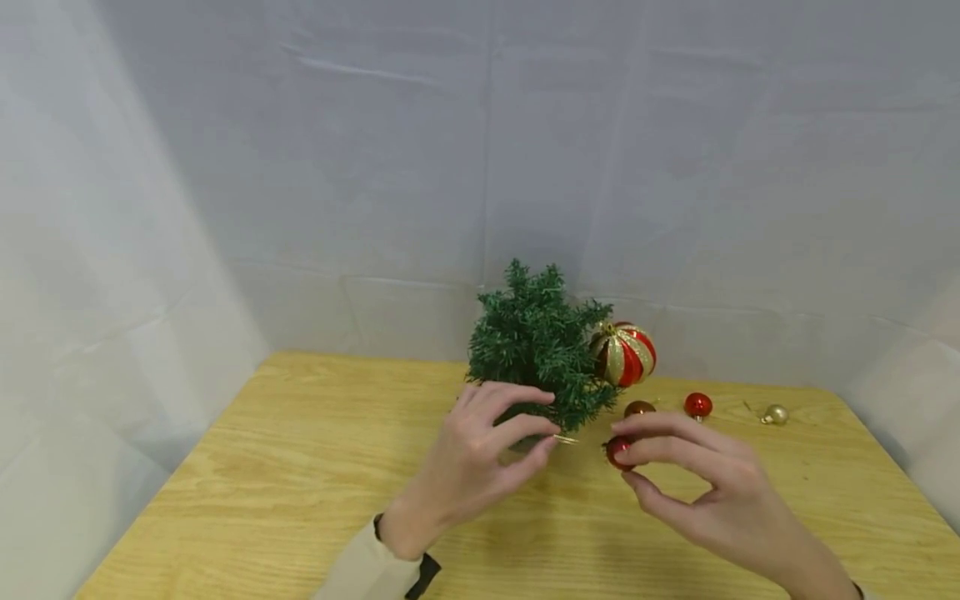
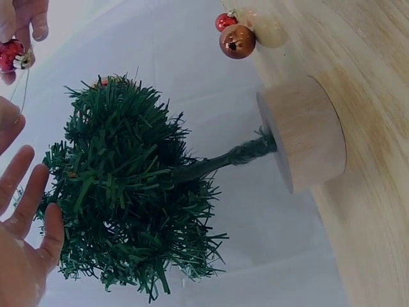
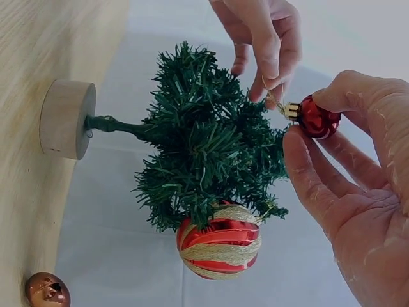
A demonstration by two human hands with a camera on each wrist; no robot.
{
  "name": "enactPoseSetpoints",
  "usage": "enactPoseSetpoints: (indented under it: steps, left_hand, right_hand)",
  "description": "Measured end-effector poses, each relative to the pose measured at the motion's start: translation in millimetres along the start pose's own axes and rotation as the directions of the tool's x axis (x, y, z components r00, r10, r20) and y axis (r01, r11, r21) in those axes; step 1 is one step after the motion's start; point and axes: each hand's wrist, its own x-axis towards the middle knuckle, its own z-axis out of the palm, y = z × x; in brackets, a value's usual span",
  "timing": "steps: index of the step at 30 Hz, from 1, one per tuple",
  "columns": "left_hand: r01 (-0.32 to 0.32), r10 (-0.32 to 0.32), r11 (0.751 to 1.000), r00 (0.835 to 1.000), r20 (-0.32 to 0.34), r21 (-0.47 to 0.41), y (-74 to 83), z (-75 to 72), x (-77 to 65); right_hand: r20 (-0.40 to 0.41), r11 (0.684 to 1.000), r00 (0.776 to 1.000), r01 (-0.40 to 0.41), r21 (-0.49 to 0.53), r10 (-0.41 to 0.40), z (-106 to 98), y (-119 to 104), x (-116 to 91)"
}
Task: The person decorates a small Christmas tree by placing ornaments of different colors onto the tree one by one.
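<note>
My right hand (image 1: pixel 708 483) pinches a small red bauble (image 3: pixel 321 118) with a gold cap between thumb and fingertips. From that cap runs a thin gold string loop (image 3: pixel 271 97), and the thumb and forefinger of my left hand (image 1: pixel 487 442) pinch its other end. Both hands are in front of a small green artificial Christmas tree (image 1: pixel 536 346), held above the table. The tree stands upright on a round wooden base (image 2: pixel 307 131), which the head view hides. At the tree's right side hangs a large red and gold striped bauble (image 3: pixel 220 243).
On the wooden table (image 1: pixel 330 450), right of the tree, lie a brown bauble (image 1: pixel 640 407), another red bauble (image 1: pixel 698 405) and a small pale gold bauble (image 1: pixel 777 414). A light grey sheet (image 1: pixel 360 183) hangs behind the table.
</note>
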Motion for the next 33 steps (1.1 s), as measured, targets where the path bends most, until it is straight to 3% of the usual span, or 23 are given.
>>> enactPoseSetpoints:
  steps: [9,18,25,33]
  left_hand:
    - [-0.016,0.015,1.000,0.999,-0.037,-0.015,1.1,0.1,-0.1]
    - [-0.090,0.087,0.996,0.991,-0.106,-0.021,2.4,1.9,0.9]
    - [-0.102,0.096,0.994,0.988,-0.118,-0.040,4.9,2.7,-0.6]
    - [-0.098,0.092,0.994,0.989,-0.113,-0.045,6.5,2.7,-1.6]
  right_hand:
    - [0.033,0.992,0.993,-0.113,-0.063,0.115,2.3,-3.5,1.8]
    - [-0.007,0.992,0.999,-0.034,-0.119,0.034,9.8,-0.1,6.8]
    - [0.030,0.982,0.993,-0.105,-0.158,0.111,13.3,-3.0,6.3]
    - [0.038,0.981,0.994,-0.096,-0.171,0.104,18.5,-2.5,6.3]
